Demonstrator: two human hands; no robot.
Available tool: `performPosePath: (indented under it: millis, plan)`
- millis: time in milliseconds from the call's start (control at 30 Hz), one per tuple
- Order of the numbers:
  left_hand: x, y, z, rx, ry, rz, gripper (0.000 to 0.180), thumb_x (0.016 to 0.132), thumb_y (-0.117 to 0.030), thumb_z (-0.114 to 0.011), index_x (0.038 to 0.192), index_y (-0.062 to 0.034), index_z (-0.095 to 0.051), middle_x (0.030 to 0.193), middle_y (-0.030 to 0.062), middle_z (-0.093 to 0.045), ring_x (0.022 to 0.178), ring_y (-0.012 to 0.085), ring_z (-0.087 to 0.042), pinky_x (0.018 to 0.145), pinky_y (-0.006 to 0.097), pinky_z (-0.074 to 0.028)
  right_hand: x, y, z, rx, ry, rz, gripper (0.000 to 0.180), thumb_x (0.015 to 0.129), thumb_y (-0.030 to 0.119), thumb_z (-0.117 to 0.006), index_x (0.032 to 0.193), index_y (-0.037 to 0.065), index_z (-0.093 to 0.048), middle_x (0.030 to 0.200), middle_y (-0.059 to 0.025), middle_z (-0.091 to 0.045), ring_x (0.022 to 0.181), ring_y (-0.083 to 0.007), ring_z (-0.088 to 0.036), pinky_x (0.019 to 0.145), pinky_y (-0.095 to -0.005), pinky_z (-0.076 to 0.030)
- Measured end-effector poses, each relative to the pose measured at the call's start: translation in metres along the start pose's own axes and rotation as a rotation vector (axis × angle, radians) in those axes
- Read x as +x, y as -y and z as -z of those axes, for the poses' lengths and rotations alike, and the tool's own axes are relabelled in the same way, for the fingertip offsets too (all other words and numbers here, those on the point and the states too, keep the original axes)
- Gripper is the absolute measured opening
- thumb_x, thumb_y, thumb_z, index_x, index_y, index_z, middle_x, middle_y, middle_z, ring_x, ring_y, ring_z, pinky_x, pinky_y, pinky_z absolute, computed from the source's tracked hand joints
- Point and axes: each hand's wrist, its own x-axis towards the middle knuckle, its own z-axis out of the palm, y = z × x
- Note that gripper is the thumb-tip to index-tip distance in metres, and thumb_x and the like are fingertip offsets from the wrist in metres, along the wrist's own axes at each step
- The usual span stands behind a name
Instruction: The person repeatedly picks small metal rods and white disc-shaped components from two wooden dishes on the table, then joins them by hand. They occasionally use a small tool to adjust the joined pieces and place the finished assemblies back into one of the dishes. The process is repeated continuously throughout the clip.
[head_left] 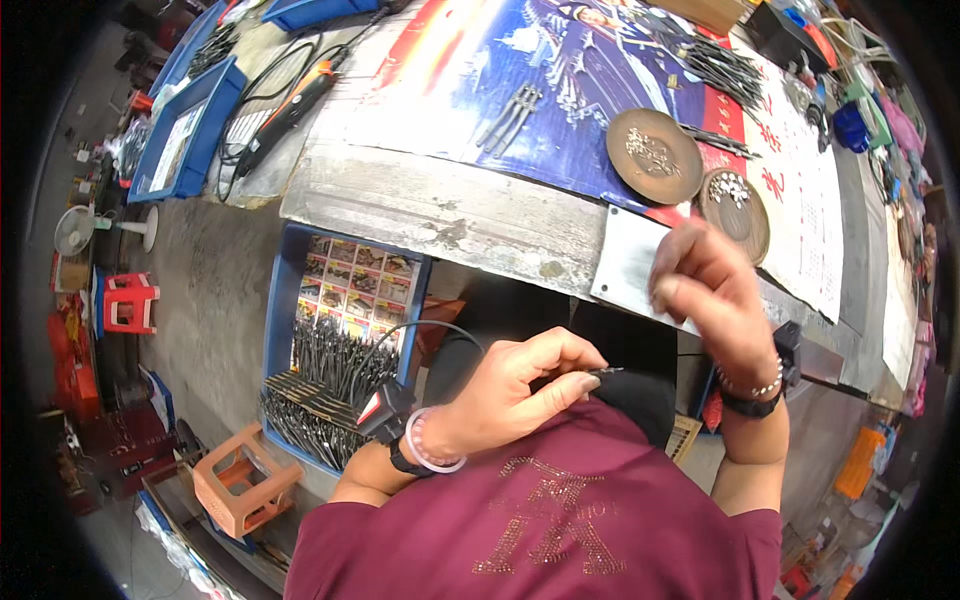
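My left hand (pixel 520 385) is closed in a pinch on a thin black cable (pixel 440 323), its bared tip poking out past the thumb. From that hand the cable loops back toward a blue bin (pixel 280 300) packed with similar black cables. My right hand (pixel 708 285) hovers over a pale flat plate (pixel 625 262) at the table's front edge. Its thumb and fingers are curled together; anything between them is too small to make out. Beyond it sit two round brown dishes: one dish (pixel 675 185) holds small metal pieces, the other dish (pixel 752 240) small whitish ones.
On the worktable (pixel 440 215) lie several short dark leads (pixel 512 118) and bundles of black cable (pixel 725 72). An orange-and-black corded tool (pixel 285 115) rests at the left beside a blue tray (pixel 190 130). An orange stool (pixel 240 480) and a red stool (pixel 130 303) stand on the floor.
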Motion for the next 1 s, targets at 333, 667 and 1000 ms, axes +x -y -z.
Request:
performPosePath:
  millis: [333, 667, 1000]
  plan:
    - [0.008, -0.004, -0.007, 0.26, 0.1, -0.233, 0.014, 0.077, 0.0, -0.073, 0.087, -0.0023, -0.063, 0.072, 0.0068, -0.066, 0.057, 0.0142, -0.064, 0.052, 0.025, -0.047, -0.025, -0.033, -0.025, 0.47, 0.303, -0.12, 0.009, 0.089, 0.0, -0.055, 0.096, 0.0, -0.05, 0.091, -0.003, -0.047, 0.077, -0.0086, -0.05, 0.067, -0.0241, -0.043]
    - [0.005, 0.002, -0.008, 0.229, 0.104, -0.234, 0.013, 0.079, -0.004, -0.073, 0.087, -0.0024, -0.062, 0.069, 0.0076, -0.061, 0.053, 0.0182, -0.059, 0.049, 0.028, -0.044, -0.027, -0.037, -0.022, 0.515, 0.42, -0.18, 0.008, 0.088, 0.001, -0.056, 0.094, 0.001, -0.051, 0.088, 0.0, -0.046, 0.074, -0.0072, -0.045, 0.065, -0.0228, -0.041]
    - [0.002, 0.007, -0.01, 0.247, 0.178, -0.238, 0.015, 0.078, -0.008, -0.075, 0.081, -0.0039, -0.06, 0.067, 0.0095, -0.062, 0.056, 0.0253, -0.061, 0.05, 0.032, -0.047, -0.022, -0.047, -0.017, 0.279, 0.638, 0.061, 0.006, 0.09, 0.0, -0.058, 0.094, 0.0, -0.053, 0.088, -0.0038, -0.051, 0.071, -0.0086, -0.049, 0.06, -0.0234, -0.042]
